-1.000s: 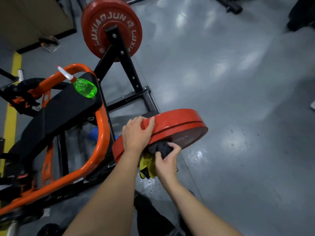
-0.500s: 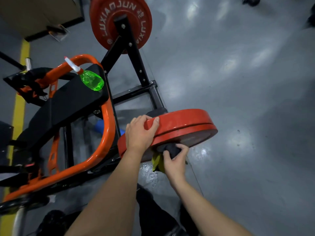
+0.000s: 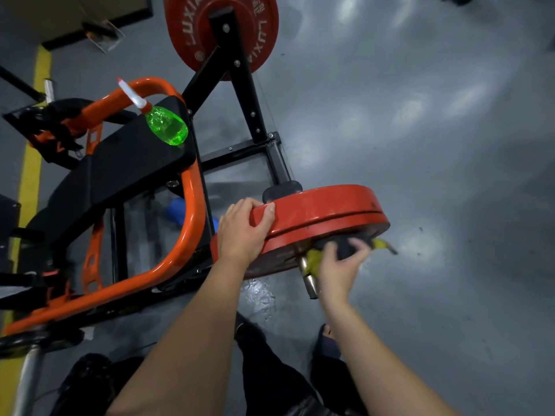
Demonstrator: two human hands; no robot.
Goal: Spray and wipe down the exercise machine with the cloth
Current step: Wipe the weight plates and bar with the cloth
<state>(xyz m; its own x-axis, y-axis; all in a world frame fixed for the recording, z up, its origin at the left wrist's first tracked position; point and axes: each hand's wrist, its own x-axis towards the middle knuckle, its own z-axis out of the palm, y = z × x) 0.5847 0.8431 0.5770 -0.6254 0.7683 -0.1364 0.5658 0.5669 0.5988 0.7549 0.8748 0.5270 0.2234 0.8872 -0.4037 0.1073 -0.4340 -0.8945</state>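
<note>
Cloth (image 3: 345, 250), dark with a yellow part, is pressed against the lower face of the red weight plate (image 3: 324, 211), at about four o'clock from the middle of the view, and the right hand (image 3: 339, 265) has its grip closed around it. The left hand (image 3: 243, 229) has its grip clamped on the rim of the same plate at the nine o'clock side, with the thumb on the outer edge. The green spray bottle (image 3: 166, 127) rests on the black pad (image 3: 120, 163) at ten o'clock, well apart from both hands.

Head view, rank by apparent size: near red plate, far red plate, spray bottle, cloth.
1. near red plate
2. far red plate, cropped at top
3. spray bottle and cloth unranked: the right hand hides much of the cloth
</note>
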